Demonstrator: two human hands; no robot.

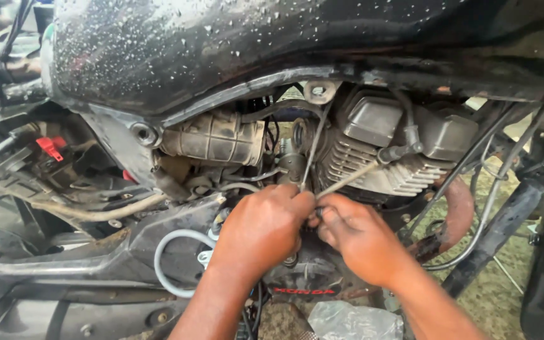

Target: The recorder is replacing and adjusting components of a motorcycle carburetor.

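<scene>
Grey cable (310, 157) | left hand (262, 230) pinches | right hand (360, 239) on spark lead (354, 178)

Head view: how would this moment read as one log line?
left hand: pinches thin cable | right hand: holds pale cable | beside engine

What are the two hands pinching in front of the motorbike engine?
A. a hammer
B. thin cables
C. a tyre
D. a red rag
B: the left hand and the right hand each pinch thin cables that run up toward the engine.
</scene>
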